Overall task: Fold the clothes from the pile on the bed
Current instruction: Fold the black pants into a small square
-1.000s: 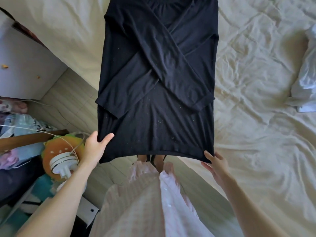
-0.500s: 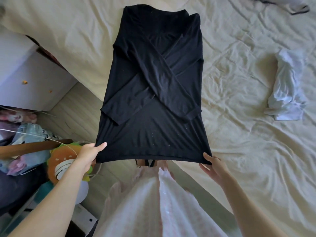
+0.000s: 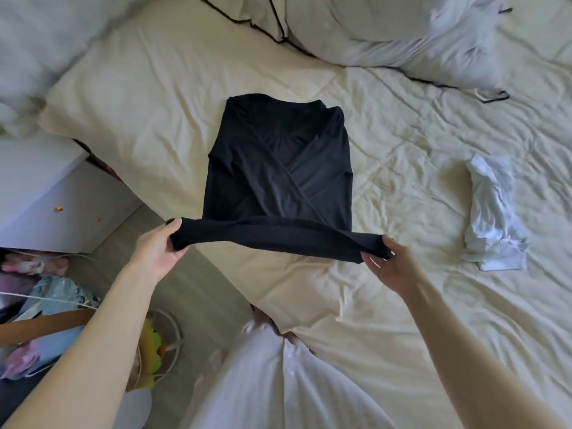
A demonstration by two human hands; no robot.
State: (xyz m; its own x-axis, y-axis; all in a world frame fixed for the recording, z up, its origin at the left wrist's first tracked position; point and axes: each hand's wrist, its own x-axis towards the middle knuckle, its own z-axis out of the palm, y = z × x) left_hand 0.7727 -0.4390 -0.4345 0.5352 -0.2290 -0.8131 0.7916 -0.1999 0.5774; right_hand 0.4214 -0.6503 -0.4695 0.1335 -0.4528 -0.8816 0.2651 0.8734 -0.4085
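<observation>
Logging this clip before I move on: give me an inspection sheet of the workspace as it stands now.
Surface: cream bed sheet, wrinkled.
Job's things: black top lies flat on the bed, sleeves crossed over the front, bottom hem lifted; crumpled white garment lies apart to its right.
Clutter: white bedding with dark trim heaped at the far end; bags and a colourful toy on the floor.
Hands: left hand and right hand each grip one hem corner.
Cables: thin white cord beside the floor clutter.
Surroundings: white cabinet beside the bed, pale wood floor.
</observation>
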